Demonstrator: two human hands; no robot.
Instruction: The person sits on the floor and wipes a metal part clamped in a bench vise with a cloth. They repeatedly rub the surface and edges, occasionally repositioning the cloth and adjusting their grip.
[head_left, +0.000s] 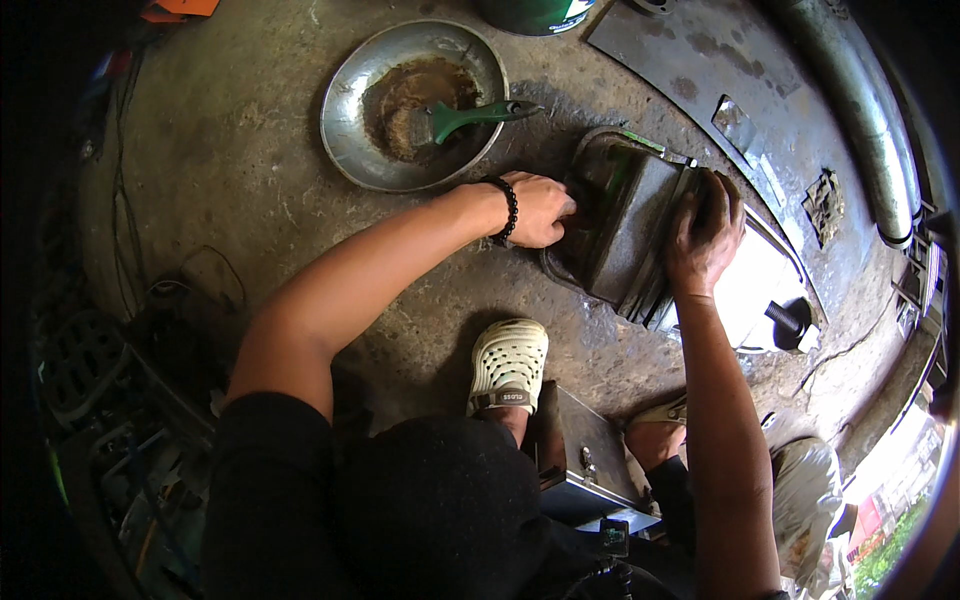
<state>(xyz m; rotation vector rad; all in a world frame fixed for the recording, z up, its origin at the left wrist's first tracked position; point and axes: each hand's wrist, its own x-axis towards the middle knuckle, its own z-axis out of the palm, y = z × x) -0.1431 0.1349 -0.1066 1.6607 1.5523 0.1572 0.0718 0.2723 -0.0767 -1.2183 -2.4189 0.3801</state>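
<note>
One metal housing (630,225): dark, oily and ribbed, tilted on the concrete floor (240,120) to the right of the pan, between the two hands.
Left hand (540,208): reaches in from the left, fingers bent against the housing's near-left recess; fingertips are hidden there, so I cannot tell whether they grip anything.
Right hand (706,235): grasping the housing's right edge, fingers curled over it, skin darkly smeared.
Bracelet (507,212): black beads around the left wrist.
Pan (348,112): round, shallow, silvery, with brown residue in its bottom; beyond the left wrist.
Paintbrush (465,119): green handle, bristles in the residue, handle tip past the pan's right rim.
Bucket (535,12): green, cut off by the upper edge.
Steel plate (690,72): flat and stained, beyond the housing.
Threaded rod (785,318): dark, right of the right hand.
Clog (510,362): cream, perforated, on the floor below the housing.
</note>
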